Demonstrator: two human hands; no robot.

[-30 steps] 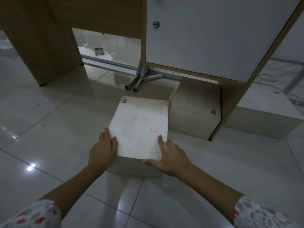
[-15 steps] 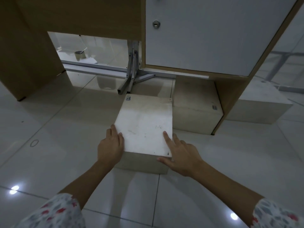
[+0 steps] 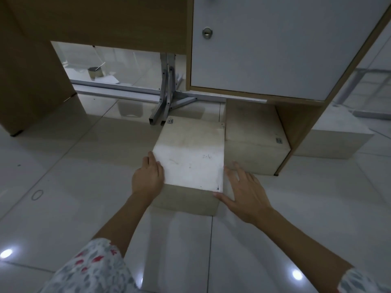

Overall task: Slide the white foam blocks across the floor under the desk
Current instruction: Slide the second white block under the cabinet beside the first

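I see an office: a wood-laminate counter (image 3: 101, 20) with a locked white cabinet door (image 3: 275, 43) beside its kneehole, over glossy floor tiles (image 3: 63, 166).

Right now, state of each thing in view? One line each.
Front foam block: on the floor, beside the second block.
Second foam block: partly under the cabinet.
Third foam block: on the floor, right of the desk panel.
Cabinet door: closed.
Left hand: open, on the front block's left side.
Right hand: open, at its right corner.
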